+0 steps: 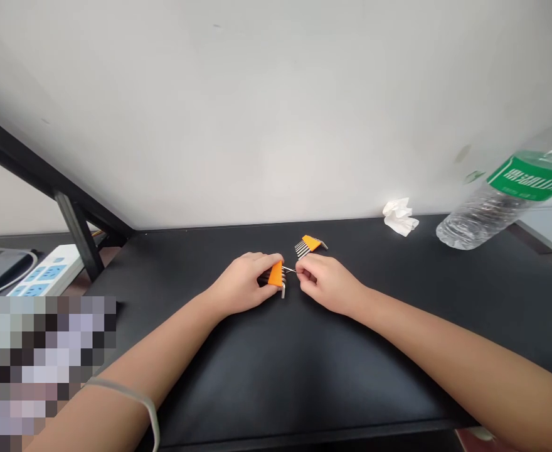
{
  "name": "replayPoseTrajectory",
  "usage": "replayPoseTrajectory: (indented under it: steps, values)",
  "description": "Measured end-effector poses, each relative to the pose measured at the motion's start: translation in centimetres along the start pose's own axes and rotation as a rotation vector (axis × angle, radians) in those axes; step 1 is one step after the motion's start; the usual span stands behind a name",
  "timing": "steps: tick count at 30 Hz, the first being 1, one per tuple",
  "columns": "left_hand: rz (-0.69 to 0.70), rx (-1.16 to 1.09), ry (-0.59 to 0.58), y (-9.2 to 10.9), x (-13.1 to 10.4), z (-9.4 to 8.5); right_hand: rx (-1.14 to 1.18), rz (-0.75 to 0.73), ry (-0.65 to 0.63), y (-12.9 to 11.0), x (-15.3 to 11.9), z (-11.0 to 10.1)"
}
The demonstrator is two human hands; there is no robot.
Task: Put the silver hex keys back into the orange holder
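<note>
My left hand (pixel 246 282) is closed on an orange hex key holder (pixel 276 274), thumb and fingers on its two sides. Short bent ends of several hex keys stick out of its right side, and one silver hex key (pixel 283 291) points down toward me. Fingers pinched together, my right hand (pixel 327 282) grips the end of a thin metal hex key (pixel 289 270) that reaches across to the holder. How far that key sits in the holder I cannot tell. Just behind my right hand, a second orange hex key set (pixel 311 243) lies on the black table.
The black table (pixel 238 383) runs back to a white wall. A crumpled tissue (pixel 399 217) and a clear bottle with a green label (pixel 502 194) are at the back right. To the left are a black metal frame (pixel 81 232) and a white power strip (pixel 45 271).
</note>
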State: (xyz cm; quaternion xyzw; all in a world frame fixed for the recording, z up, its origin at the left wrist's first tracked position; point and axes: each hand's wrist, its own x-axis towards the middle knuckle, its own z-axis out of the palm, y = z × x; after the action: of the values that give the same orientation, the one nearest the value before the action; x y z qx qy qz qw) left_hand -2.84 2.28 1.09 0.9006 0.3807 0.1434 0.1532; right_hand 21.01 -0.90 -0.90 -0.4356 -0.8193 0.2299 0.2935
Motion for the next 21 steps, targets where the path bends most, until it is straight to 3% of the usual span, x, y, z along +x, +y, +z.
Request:
replayPoseTrajectory:
  steps: [4, 12, 16, 21]
  values:
    - [0.012, 0.016, 0.001, -0.1, 0.0, -0.1, -0.056, -0.045, 0.017, 0.1, -0.1, 0.0]
    - [0.089, 0.086, -0.025, 0.0, 0.0, 0.0, -0.422, -0.231, 0.000, 0.5, -0.6, -0.3]
    - [0.139, 0.052, -0.014, 0.4, 0.0, -0.1, -0.116, -0.226, 0.030, 0.1, -0.3, -0.5]
    - [0.211, -0.121, 0.025, 1.4, 0.0, -0.5, 0.478, 0.039, -0.005, 0.3, 0.3, -0.4]
